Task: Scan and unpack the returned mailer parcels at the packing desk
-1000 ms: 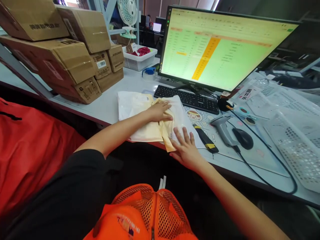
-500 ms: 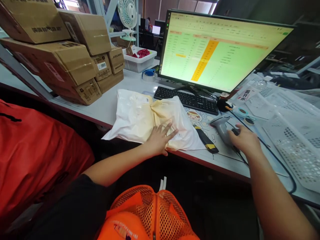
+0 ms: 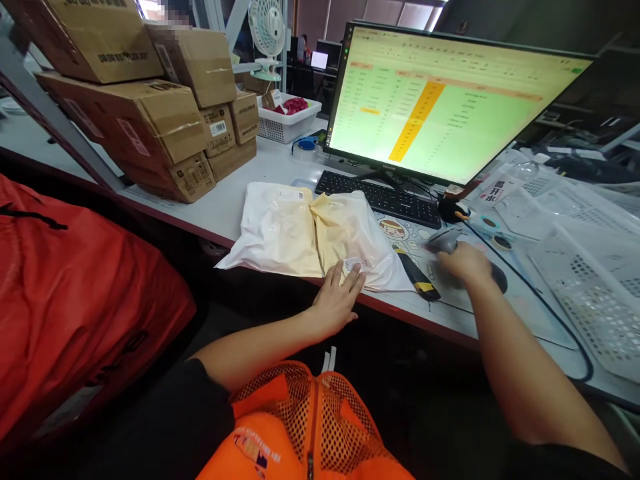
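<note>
Two soft plastic mailer bags [image 3: 310,230] with cream-coloured contents lie on the white desk [image 3: 225,200] in front of the keyboard. A small barcode label [image 3: 351,263] shows on the right bag near the desk's edge. My left hand [image 3: 337,297] rests flat at that edge, fingers stretched out onto the bag just below the label. My right hand [image 3: 463,263] is closed round the handle of the grey barcode scanner [image 3: 443,241], which is blurred by motion and lifted just off the desk mat.
A large monitor [image 3: 445,100] and black keyboard [image 3: 383,198] stand behind the bags. A yellow-black utility knife [image 3: 417,273] lies beside them, a mouse [image 3: 497,277] further right. Cardboard boxes [image 3: 150,113] are stacked at left, white perforated baskets [image 3: 585,267] at right, a red bag [image 3: 75,287] below.
My left hand slid back to the desk's edge, uncovering the label. My right hand left the bag, reached right, and closed on the scanner, lifting it.
</note>
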Tool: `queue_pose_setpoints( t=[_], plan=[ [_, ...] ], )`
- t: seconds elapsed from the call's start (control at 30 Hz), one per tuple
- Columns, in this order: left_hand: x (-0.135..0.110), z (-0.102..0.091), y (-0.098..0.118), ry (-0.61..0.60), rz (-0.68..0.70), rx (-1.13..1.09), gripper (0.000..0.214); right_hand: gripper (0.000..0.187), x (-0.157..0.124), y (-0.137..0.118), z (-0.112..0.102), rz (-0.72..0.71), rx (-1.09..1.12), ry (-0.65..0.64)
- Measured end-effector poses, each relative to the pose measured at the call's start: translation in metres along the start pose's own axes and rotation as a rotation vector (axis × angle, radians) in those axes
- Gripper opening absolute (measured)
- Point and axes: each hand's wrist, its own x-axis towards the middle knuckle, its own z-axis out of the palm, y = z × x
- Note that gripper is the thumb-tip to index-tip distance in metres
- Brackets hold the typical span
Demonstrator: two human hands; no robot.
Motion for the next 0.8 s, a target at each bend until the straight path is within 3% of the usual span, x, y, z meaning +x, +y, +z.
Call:
queue_pose_setpoints(
  t=[0.1,0.2,0.33,0.5,0.63,0.8],
  plan=[
    [0.007,0.004,0.0,-0.015,-0.027,0.001,0.103,0.044,-0.012,0.005,-0.041,-0.06,-0.046,0.034],
    [0.011,0.002,-0.002,-0.037,-0.015,-0.004,0.106,0.034,-0.037,0.005,-0.087,-0.223,0.016,0.067],
    [0.01,0.002,-0.002,-0.048,0.003,-0.018,0.109,0.035,-0.088,-0.019,-0.122,-0.48,0.079,-0.116],
    [0.006,0.001,0.001,-0.039,-0.014,-0.057,0.103,0.021,-0.134,-0.069,-0.115,-0.719,-0.111,-0.242],
    [0.005,0.001,0.002,-0.015,-0.015,-0.058,0.1,0.015,-0.136,-0.09,-0.101,-0.766,-0.242,-0.195],
    [-0.001,0.004,0.004,0.028,-0.008,-0.057,0.094,0.012,-0.129,-0.094,-0.096,-0.845,-0.206,-0.212]
  ],
)
